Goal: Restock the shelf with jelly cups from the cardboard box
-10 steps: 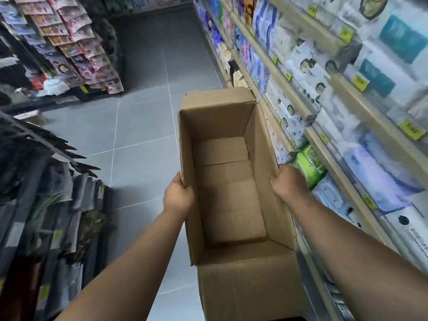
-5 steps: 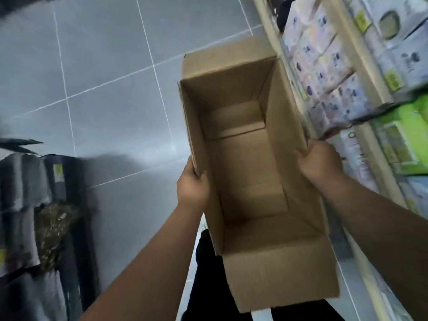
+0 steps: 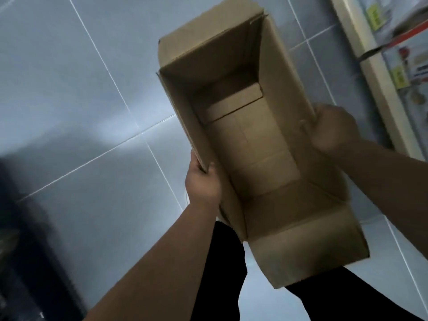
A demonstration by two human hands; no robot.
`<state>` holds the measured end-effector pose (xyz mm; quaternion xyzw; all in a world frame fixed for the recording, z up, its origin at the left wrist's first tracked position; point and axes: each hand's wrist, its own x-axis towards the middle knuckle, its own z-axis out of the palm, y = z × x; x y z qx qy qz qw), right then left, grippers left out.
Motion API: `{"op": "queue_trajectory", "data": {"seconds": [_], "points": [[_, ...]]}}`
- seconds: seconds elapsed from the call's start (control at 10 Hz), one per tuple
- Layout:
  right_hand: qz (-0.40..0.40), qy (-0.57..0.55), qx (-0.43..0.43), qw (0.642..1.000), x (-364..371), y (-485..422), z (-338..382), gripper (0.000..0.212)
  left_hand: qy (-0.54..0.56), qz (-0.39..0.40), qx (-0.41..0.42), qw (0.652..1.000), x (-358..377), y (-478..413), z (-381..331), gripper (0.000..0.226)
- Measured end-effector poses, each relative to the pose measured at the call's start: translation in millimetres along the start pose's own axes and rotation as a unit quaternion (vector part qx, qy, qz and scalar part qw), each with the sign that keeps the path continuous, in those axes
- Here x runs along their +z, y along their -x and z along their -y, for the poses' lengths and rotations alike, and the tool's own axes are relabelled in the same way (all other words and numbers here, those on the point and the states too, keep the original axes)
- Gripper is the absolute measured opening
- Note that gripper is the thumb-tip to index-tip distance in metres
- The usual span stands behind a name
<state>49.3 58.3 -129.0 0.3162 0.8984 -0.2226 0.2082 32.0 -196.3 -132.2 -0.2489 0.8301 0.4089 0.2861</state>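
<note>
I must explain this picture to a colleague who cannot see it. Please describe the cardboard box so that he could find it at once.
Start from the grey tiled floor that fills most of the view, with a shelf along the right edge. Above the floor, in the middle, the left hand and right hand grip the two long sides of the box. It is the only brown thing, open on top, with nothing inside.

Matt brown cardboard box over glossy tiled floor
</note>
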Motion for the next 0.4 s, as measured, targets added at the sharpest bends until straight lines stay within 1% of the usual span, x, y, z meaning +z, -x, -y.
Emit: {"op": "queue_trajectory", "data": {"seconds": [0.1,0.2,0.3,0.4], "points": [[-0.006,0.022,0.001,1.0,20.7,2.3,-3.8,0.031,-0.024,-0.003,0.002,1.0,6.3,-10.9,13.7,0.052],[0.022,0.02,0.011,0.999,19.7,-3.1,-4.6,0.037,-0.053,0.032,-0.008,0.998,5.4,-18.0,15.5,0.054],[0.089,-0.034,0.078,0.992,-3.4,9.5,-0.5,0.069,-0.096,0.08,-0.026,0.992,-13.9,-8.0,-4.4,0.063],[0.085,-0.027,0.095,0.992,-24.9,31.6,8.7,0.083,-0.122,0.093,-0.042,0.987,-30.3,10.7,-31.8,0.061]]}}
